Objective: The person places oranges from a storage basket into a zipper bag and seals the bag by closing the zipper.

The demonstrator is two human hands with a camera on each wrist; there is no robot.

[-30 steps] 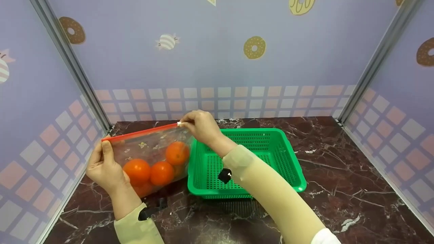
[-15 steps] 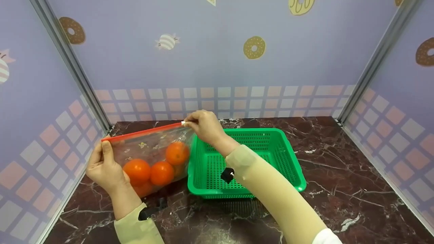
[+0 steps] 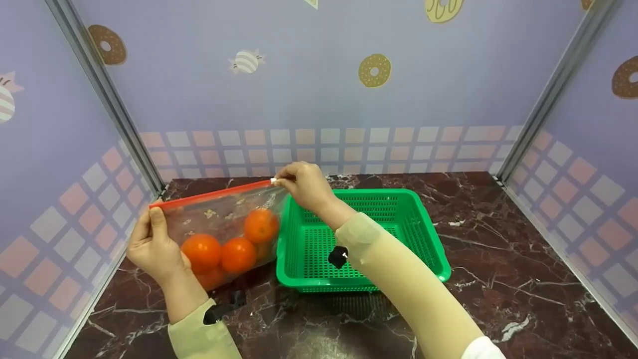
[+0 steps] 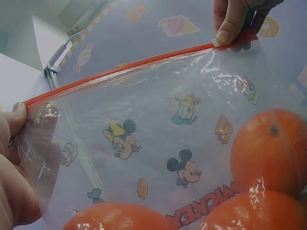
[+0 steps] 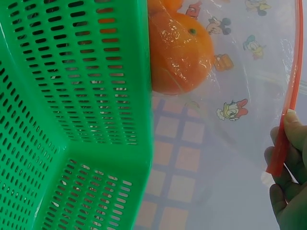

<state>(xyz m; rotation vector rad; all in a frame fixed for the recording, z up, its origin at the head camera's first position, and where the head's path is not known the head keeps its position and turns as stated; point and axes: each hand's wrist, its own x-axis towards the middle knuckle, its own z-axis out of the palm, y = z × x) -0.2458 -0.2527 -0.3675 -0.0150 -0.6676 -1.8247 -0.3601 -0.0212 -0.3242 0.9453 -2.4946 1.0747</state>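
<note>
A clear slider zip bag [image 3: 224, 214] with a red top strip and cartoon prints holds several oranges [image 3: 201, 252]. My left hand [image 3: 157, 244] pinches the strip's left corner between thumb and fingers. Near the strip's other end, my right hand [image 3: 306, 187] pinches the small white slider [image 3: 273, 181]. In the left wrist view the strip runs taut between both hands, and the slider [image 4: 216, 42] sits under the right thumb. A short red end of the strip [image 5: 277, 165] extends past the slider in the right wrist view.
A green slotted plastic basket [image 3: 363, 283] stands right of the bag, below my right forearm, with nothing inside. The bag's right side lies against its left rim. The dark red marbled tabletop [image 3: 508, 269] is bounded by patterned walls [image 3: 319, 99] at the back and sides.
My right hand has slid the white slider a little to the right along the red strip. The left hand and the oranges have stayed in place.
</note>
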